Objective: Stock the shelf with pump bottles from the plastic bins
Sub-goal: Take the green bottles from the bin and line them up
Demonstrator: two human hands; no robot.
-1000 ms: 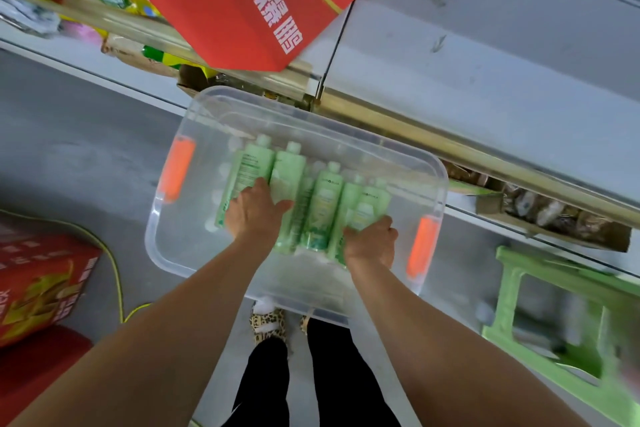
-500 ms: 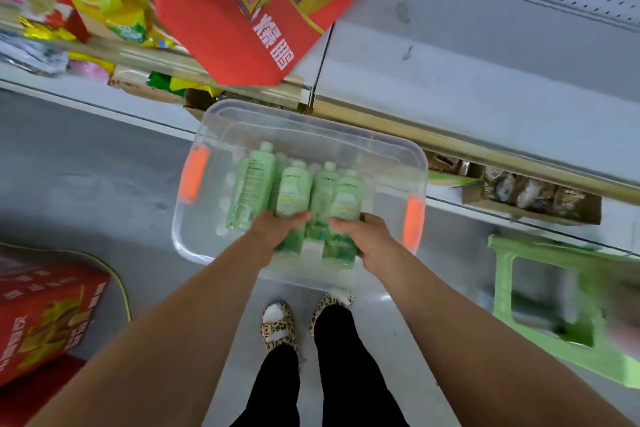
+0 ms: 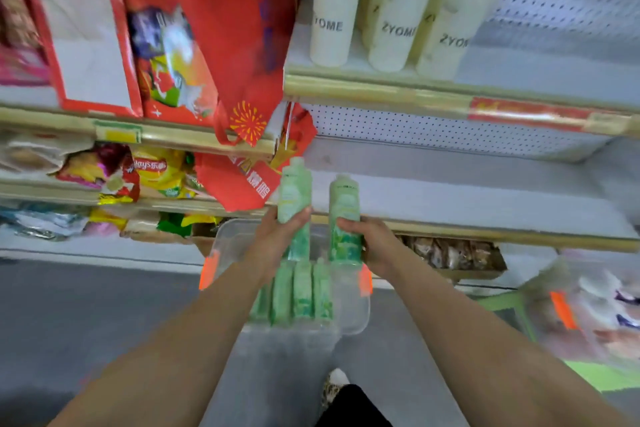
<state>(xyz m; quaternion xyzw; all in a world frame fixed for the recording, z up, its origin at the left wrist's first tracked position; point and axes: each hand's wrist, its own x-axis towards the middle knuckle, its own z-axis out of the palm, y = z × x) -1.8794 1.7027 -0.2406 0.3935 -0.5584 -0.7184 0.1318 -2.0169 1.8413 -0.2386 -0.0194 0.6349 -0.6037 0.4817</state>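
1. My left hand [image 3: 273, 241] is curled round a green bottle [image 3: 294, 189], held upright.
2. My right hand [image 3: 379, 243] grips a second green bottle [image 3: 344, 211], just beside the first.
3. Just beyond both hands lies the grey shelf [image 3: 467, 198].
4. Below my hands sits the clear bin [image 3: 349, 305], with spare bottles [image 3: 301, 291] lying inside.

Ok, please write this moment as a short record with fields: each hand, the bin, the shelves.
left hand: grips first green bottle, upright, above the bin
right hand: grips second green bottle, upright, beside the first
clear bin: below the hands, orange handles
bottles in the bin: at least three, green, side by side
middle shelf: grey board just behind the held bottles
upper shelf: cream pump bottles standing, marked ZYOME
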